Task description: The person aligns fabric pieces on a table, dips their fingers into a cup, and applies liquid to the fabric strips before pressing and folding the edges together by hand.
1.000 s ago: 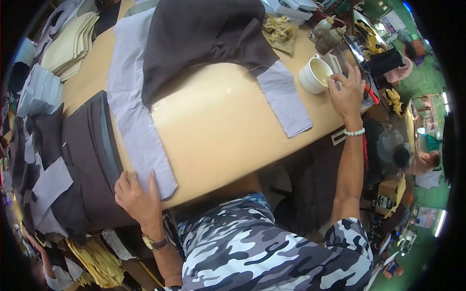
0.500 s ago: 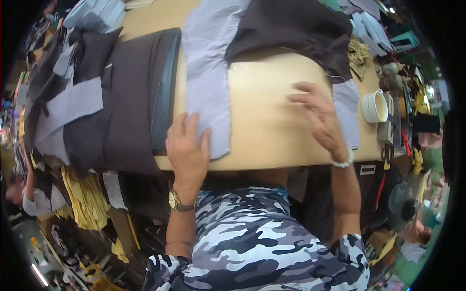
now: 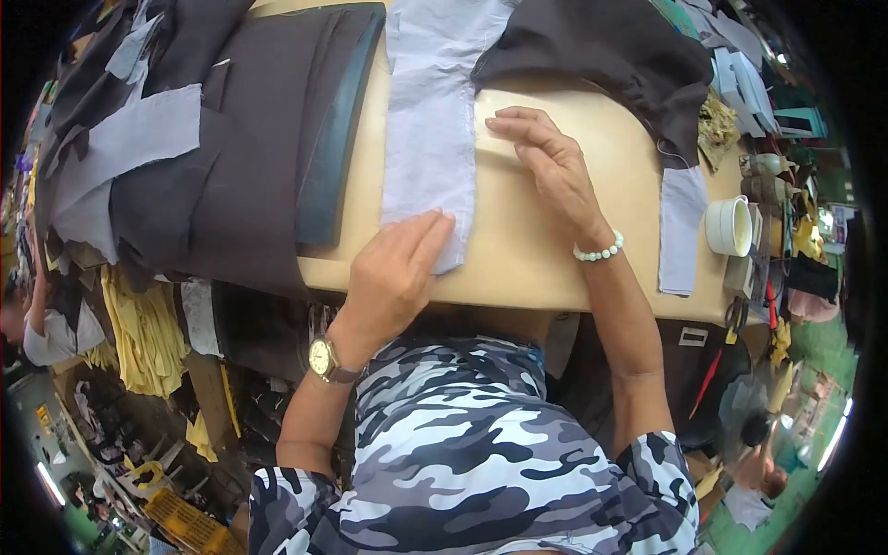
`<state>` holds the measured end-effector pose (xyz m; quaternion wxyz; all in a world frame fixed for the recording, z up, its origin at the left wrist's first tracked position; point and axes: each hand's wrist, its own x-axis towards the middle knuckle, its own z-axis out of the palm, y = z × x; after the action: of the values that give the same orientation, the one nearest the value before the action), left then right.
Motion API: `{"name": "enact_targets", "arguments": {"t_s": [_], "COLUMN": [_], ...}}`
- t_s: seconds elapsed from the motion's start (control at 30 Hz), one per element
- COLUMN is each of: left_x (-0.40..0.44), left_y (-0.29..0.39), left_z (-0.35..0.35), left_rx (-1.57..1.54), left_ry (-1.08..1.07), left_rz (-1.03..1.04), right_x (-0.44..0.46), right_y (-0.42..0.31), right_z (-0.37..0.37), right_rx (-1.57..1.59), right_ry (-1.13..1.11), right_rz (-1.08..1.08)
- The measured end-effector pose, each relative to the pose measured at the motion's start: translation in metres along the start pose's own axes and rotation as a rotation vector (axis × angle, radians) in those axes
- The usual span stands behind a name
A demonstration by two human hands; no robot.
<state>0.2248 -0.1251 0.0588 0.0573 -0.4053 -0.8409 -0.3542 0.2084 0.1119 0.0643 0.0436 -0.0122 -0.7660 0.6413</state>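
A long pale grey cloth piece (image 3: 428,153) lies lengthwise on the tan tabletop (image 3: 546,268), joined or touching dark brown fabric (image 3: 592,46) at the back. My left hand (image 3: 396,264), with a watch on its wrist, lies on the near end of the grey piece, fingers extended. Just right of that piece, over the table, is my right hand (image 3: 550,166), wearing a beaded bracelet. Its fingers are apart and slightly bent, and nothing shows in them. The other end of the brown fabric carries a second grey piece (image 3: 682,227) at the right.
Stacked dark brown panels (image 3: 250,139) with a dark teal board (image 3: 338,139) fill the left side. On the right stand a white cup (image 3: 728,227), scissors (image 3: 736,316) and a crumpled olive cloth (image 3: 717,129). Yellow cloths (image 3: 143,333) hang below the left edge.
My right hand has moved left, towards the grey piece. My left hand has shifted onto its near end. The view has shifted, so the table's things appear elsewhere in the frame.
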Motion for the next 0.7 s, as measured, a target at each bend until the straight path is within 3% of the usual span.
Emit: {"name": "enact_targets", "arguments": {"t_s": [0.17, 0.23, 0.33, 0.37, 0.5, 0.6, 0.7], "left_x": [0.005, 0.008, 0.018, 0.02, 0.019, 0.019, 0.017], "left_y": [-0.007, -0.004, -0.001, -0.001, -0.008, -0.008, -0.004], "left_z": [0.002, -0.007, -0.018, -0.02, -0.013, -0.016, -0.02], "left_rx": [-0.211, -0.29, -0.382, -0.409, -0.48, -0.529, -0.573], "left_ry": [0.125, 0.052, -0.037, -0.066, 0.117, 0.123, 0.08], "left_rz": [-0.196, -0.357, -0.548, -0.605, -0.471, -0.521, -0.597], "right_x": [0.0, -0.001, -0.016, -0.019, -0.026, -0.021, -0.015], "right_y": [0.008, 0.008, -0.01, -0.009, -0.021, -0.019, -0.022], "right_z": [-0.001, 0.001, 0.013, 0.017, 0.046, 0.053, 0.054], "right_rx": [0.023, 0.063, -0.099, -0.288, -0.44, -0.431, -0.213], "right_ry": [0.032, 0.056, 0.039, 0.013, 0.001, -0.009, -0.049], "right_rz": [-0.029, -0.066, -0.09, -0.229, -0.432, -0.339, -0.166]}}
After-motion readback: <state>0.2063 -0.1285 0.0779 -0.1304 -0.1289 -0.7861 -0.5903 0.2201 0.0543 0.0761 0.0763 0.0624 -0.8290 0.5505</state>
